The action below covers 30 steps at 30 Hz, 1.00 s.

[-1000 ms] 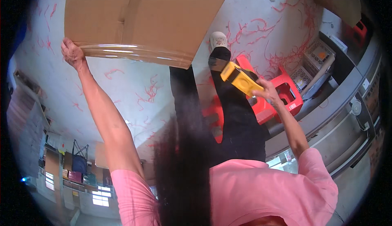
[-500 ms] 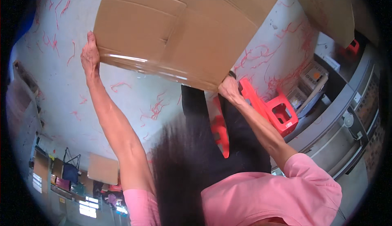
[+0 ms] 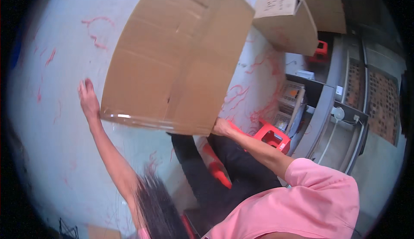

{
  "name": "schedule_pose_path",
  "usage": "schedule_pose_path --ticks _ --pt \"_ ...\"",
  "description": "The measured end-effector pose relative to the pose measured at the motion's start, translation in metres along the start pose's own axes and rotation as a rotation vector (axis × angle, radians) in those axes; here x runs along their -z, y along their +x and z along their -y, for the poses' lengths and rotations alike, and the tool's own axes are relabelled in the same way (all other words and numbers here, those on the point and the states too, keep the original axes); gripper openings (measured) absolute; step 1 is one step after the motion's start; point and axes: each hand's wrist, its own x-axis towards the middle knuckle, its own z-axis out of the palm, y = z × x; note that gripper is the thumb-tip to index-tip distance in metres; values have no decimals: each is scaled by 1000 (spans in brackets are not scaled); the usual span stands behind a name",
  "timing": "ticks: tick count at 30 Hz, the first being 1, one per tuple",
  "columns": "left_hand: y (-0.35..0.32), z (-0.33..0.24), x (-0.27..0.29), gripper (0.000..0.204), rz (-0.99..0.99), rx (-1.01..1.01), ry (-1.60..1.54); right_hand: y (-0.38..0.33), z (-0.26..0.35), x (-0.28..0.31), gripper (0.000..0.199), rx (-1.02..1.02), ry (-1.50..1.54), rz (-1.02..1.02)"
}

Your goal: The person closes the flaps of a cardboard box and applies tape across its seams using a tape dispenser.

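A large brown cardboard box [image 3: 177,62] is tilted in front of me, with clear tape [image 3: 129,117] along its near edge. Beside the near left corner is my left hand [image 3: 89,101], its fingers stretched out and off the cardboard. At the near right corner my right hand [image 3: 221,127] grips the box's edge; some of its fingers are hidden. My legs in dark trousers are below the box, and part of a red plastic thing [image 3: 221,176] shows between them.
A red plastic stool [image 3: 272,137] stands to my right, near grey crates [image 3: 292,93]. Farther off is another cardboard box [image 3: 282,27] with print on it. Red string scraps [image 3: 97,38] litter the pale floor. A grey frame [image 3: 321,118] runs along the right side.
My left hand has let go of the box's left edge and moved down and outward. The view has shifted, and the box sits lower and more upright in it. My right hand stays at its corner.
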Motion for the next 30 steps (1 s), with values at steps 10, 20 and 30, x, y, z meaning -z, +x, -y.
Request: schedule_pose_path --ticks 10,20,30 --pt "-6 -42 -15 77 909 466 -622 -119 0 138 64 -326 80 66" --pt "-184 -115 -130 65 235 -707 441 -199 1 190 63 -381 164 34" --pt "-200 -97 16 47 160 -305 -14 -226 -46 182 62 -143 219 -96"
